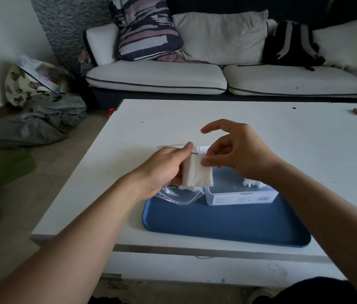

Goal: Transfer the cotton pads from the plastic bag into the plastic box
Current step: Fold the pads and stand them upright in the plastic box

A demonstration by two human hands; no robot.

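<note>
Left hand (162,165) grips cotton pads (198,172) stack above tray (217,224); right hand (236,150) fingertips pinch its top pad. Plastic bag (179,195) at tray's far-left corner; plastic box (239,196) beside, pads inside. White table (282,132), sofa (195,77) behind.

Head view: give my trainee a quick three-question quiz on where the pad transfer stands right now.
1. True or false: the left hand holds a stack of cotton pads above the blue tray.
2. Where does the plastic bag lie relative to the plastic box? A) inside it B) beside it, on its left C) on the sofa
3. Fill in: the right hand pinches the stack's top ____.

Key: 1 true; 2 B; 3 pad.
</note>
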